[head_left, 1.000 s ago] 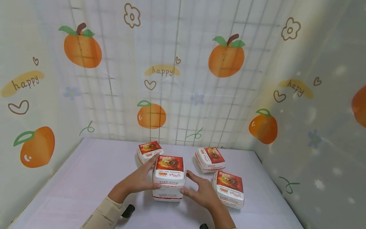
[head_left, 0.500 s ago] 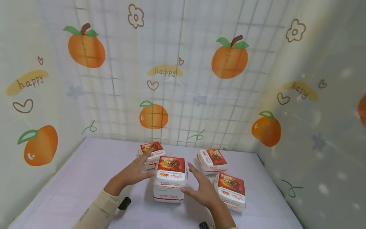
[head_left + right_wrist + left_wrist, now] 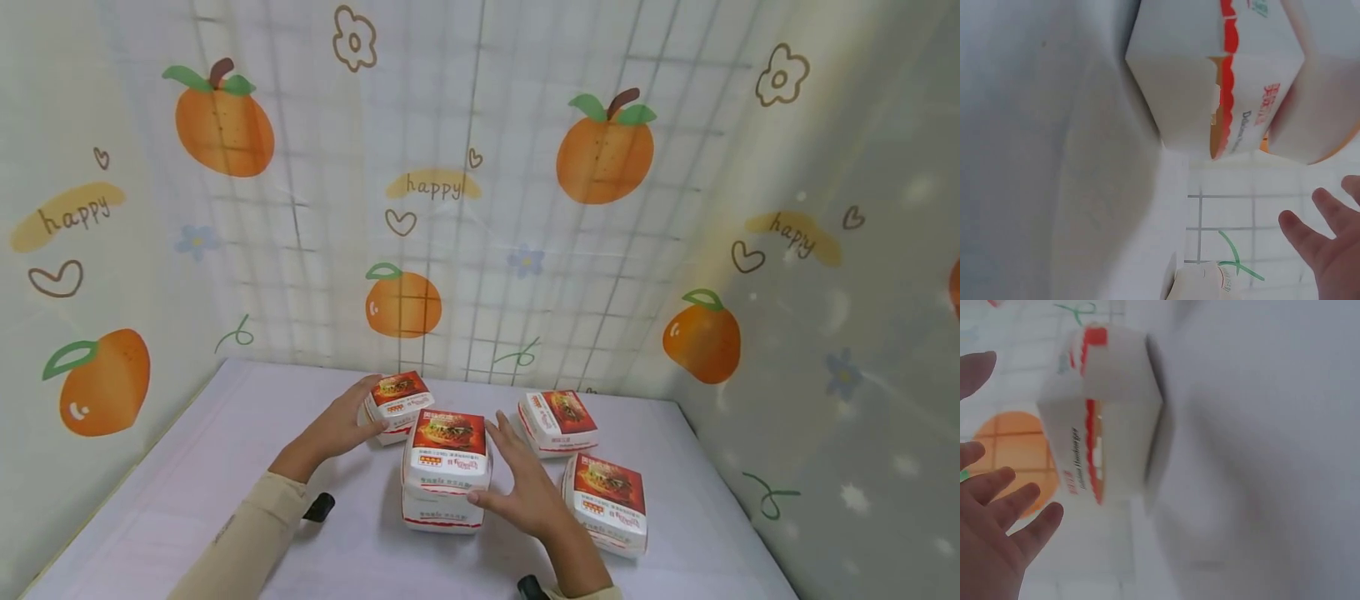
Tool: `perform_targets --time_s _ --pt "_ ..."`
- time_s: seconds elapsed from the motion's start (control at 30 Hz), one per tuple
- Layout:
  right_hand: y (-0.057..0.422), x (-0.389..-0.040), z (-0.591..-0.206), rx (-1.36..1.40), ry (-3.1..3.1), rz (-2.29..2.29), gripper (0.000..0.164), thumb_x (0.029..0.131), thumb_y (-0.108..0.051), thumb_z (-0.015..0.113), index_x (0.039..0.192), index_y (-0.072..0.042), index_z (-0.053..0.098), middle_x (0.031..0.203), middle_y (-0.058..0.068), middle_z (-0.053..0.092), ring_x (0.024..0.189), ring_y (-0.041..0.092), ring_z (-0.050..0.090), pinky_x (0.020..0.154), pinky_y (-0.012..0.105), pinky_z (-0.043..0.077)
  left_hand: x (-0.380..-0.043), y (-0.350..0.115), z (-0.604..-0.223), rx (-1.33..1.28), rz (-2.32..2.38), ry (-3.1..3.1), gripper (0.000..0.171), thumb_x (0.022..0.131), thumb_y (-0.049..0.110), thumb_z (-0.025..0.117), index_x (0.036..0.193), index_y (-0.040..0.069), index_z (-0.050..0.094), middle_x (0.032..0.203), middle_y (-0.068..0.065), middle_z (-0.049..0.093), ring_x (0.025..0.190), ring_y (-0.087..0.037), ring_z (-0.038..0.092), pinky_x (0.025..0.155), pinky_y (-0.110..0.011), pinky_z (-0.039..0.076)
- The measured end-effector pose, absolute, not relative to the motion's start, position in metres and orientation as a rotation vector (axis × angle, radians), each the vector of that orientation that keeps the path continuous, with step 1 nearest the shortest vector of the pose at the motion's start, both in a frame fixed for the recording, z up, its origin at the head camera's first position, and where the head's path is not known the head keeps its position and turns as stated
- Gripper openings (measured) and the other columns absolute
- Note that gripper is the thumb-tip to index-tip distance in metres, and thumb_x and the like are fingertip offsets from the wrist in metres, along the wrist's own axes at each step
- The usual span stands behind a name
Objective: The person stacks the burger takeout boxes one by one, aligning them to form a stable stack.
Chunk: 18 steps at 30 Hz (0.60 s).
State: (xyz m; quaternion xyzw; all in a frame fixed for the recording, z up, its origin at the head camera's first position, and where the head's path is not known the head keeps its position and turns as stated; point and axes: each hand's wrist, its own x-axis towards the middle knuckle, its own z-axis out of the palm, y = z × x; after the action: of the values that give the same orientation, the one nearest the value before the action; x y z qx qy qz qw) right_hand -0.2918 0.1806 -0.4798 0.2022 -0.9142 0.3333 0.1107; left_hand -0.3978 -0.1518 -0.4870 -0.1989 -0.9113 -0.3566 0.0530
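Two white-and-red burger boxes are stacked in the middle of the table, the upper box (image 3: pixel 448 454) resting on the lower box (image 3: pixel 441 512). My right hand (image 3: pixel 531 493) is at the stack's right side, fingers extended and thumb near the upper box; contact is unclear. The right wrist view has that hand's fingers spread. At the back left stands a smaller-looking burger box (image 3: pixel 397 398), and my left hand (image 3: pixel 335 429) reaches along its left side. In the left wrist view, the left hand's spread fingers (image 3: pixel 1044 531) do not close around this box (image 3: pixel 1125 447).
Right of the stack lie a front burger box (image 3: pixel 606 502) and a back burger box (image 3: pixel 558 421). A light cloth covers the table (image 3: pixel 247 450). Behind it hangs a curtain (image 3: pixel 480 108) printed with oranges, over a wire grid.
My left hand has let go of the upper stacked box and moved left and back to the far-left box. My right hand has stayed beside the stack.
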Motion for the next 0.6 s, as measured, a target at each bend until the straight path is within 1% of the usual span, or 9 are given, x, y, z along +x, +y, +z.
perform_targets --time_s 0.07,0.17,0.3,0.33,0.37,0.5,0.57,0.6 --pt "0.180 -0.292 -0.481 0.609 -2.681 0.982 0.097 0.073 -0.070 0.069 0.152 -0.047 0.019 0.160 -0.014 0.008 0.145 0.026 0.018 0.103 0.068 0.025 -0.403 -0.154 -0.491 -0.580 -1.072 -2.787 0.088 0.087 0.044 0.071 0.154 0.012 0.025 0.157 -0.008 0.028 0.143 -0.030 0.024 0.109 -0.057 0.025" --pt "0.179 -0.292 -0.482 0.629 -2.682 0.996 0.098 0.073 -0.069 0.070 0.153 -0.046 0.018 0.161 -0.012 0.008 0.145 0.028 0.018 0.103 0.068 0.025 -0.410 -0.156 -0.497 -0.555 -1.079 -2.791 0.091 0.084 0.047 0.073 0.154 0.012 0.027 0.156 -0.007 0.029 0.142 -0.030 0.025 0.109 -0.057 0.026" --pt "0.179 -0.292 -0.484 0.640 -2.688 1.034 0.101 0.073 -0.068 0.071 0.154 -0.044 0.017 0.161 -0.008 0.009 0.144 0.030 0.019 0.103 0.067 0.026 -0.419 -0.156 -0.505 -0.509 -1.093 -2.807 0.099 0.079 0.052 0.075 0.154 0.012 0.025 0.157 -0.010 0.027 0.142 -0.032 0.024 0.109 -0.057 0.025" --pt "0.178 -0.292 -0.485 0.633 -2.696 1.043 0.103 0.072 -0.068 0.071 0.154 -0.044 0.014 0.161 -0.008 0.010 0.144 0.029 0.019 0.104 0.065 0.026 -0.421 -0.156 -0.508 -0.490 -1.104 -2.814 0.101 0.078 0.053 0.076 0.154 0.012 0.024 0.157 -0.010 0.026 0.142 -0.032 0.024 0.109 -0.057 0.025" --pt "0.178 -0.292 -0.485 0.616 -2.705 1.062 0.105 0.071 -0.068 0.072 0.154 -0.044 0.012 0.161 -0.009 0.011 0.143 0.028 0.023 0.105 0.063 0.027 -0.423 -0.156 -0.510 -0.477 -1.116 -2.820 0.103 0.077 0.054 0.077 0.155 0.012 0.023 0.157 -0.011 0.026 0.142 -0.033 0.024 0.109 -0.058 0.025" --pt "0.176 -0.292 -0.486 0.572 -2.720 1.143 0.112 0.071 -0.067 0.073 0.155 -0.042 0.002 0.159 -0.007 0.018 0.136 0.032 0.037 0.105 0.059 0.031 -0.432 -0.151 -0.520 -0.433 -1.185 -2.836 0.113 0.073 0.054 0.080 0.156 0.009 0.016 0.156 -0.013 0.025 0.141 -0.032 0.026 0.110 -0.057 0.025" --pt "0.176 -0.292 -0.486 0.563 -2.718 1.183 0.113 0.072 -0.065 0.074 0.155 -0.041 0.001 0.158 -0.006 0.021 0.132 0.034 0.043 0.104 0.058 0.034 -0.436 -0.149 -0.524 -0.408 -1.198 -2.848 0.118 0.072 0.054 0.081 0.156 0.008 0.012 0.157 -0.014 0.022 0.141 -0.032 0.026 0.110 -0.056 0.025" --pt "0.176 -0.292 -0.486 0.575 -2.715 1.192 0.113 0.072 -0.064 0.074 0.155 -0.039 0.001 0.158 -0.004 0.021 0.131 0.035 0.043 0.104 0.058 0.034 -0.437 -0.148 -0.525 -0.395 -1.213 -2.849 0.121 0.071 0.053 0.082 0.156 0.008 0.010 0.157 -0.015 0.021 0.140 -0.032 0.026 0.110 -0.057 0.025"
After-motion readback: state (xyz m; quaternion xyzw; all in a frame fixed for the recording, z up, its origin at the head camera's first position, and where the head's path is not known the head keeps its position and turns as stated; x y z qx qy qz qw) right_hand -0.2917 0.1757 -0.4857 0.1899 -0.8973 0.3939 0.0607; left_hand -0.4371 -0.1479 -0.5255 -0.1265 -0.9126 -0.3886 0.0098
